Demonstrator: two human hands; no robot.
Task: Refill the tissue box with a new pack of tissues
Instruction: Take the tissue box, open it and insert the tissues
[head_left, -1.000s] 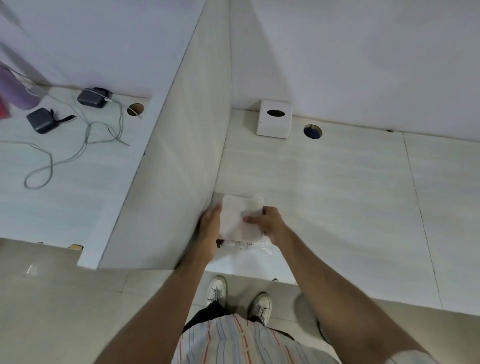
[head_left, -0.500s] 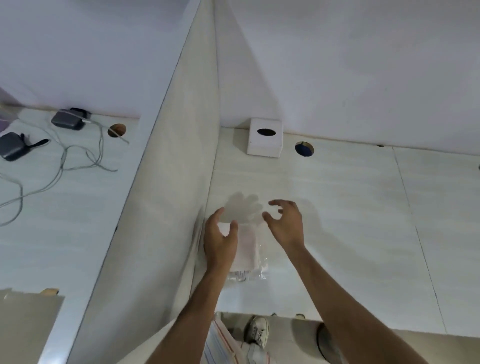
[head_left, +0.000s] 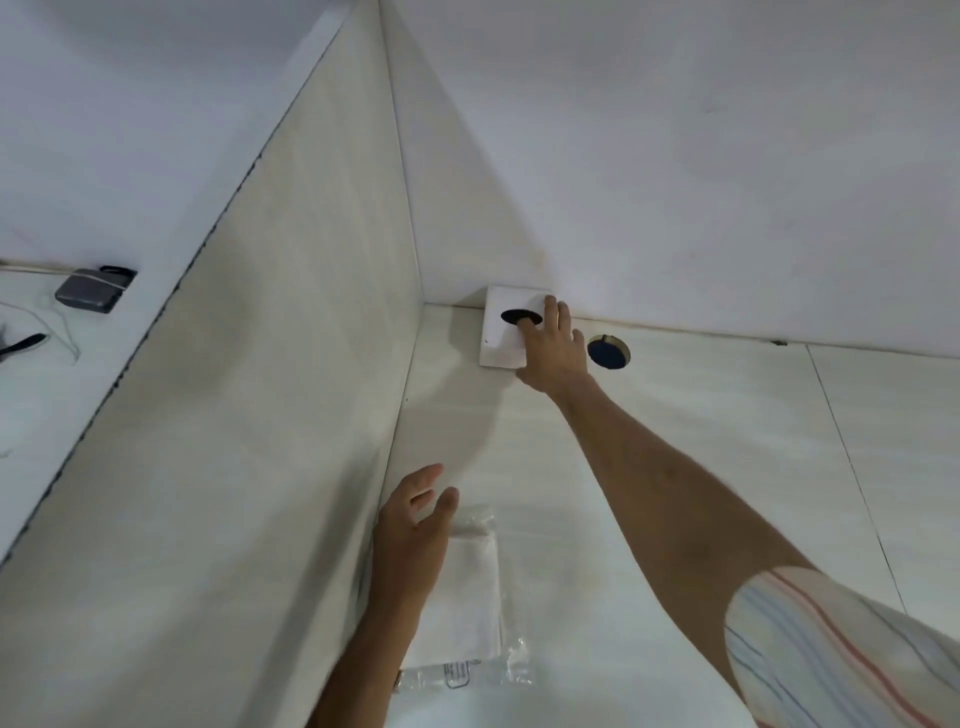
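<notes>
1. I have my right hand (head_left: 549, 347) stretched out to the white tissue box (head_left: 503, 332) in the far corner of the desk (head_left: 675, 467). The fingers lie spread over the box's top and right side, one fingertip at the edge of its dark oval slot. It touches the box, but I cannot tell whether it has closed into a grasp yet.

2. I judge this reach is to bring the box closer: it sits against the back wall, well apart from the pack, too far away to refill comfortably.

3. My left hand (head_left: 415, 525) hovers released, fingers loosely spread and holding nothing, just beside the divider panel (head_left: 260, 415).

4. Directly under and to the right of that left palm lies the new tissue pack (head_left: 470, 597), flat on the desk in its clear plastic wrap. Keeping the hand over it looks like readiness to pick it up once the box arrives.

5. Just right of the reaching hand is a round cable hole (head_left: 608, 352) in the desk.

6. Hard to make out: whether the box is empty, since the slot shows only black; whether the wrap is opened; the print on the wrap's near end. My left wrist covers the pack's left edge.
</notes>
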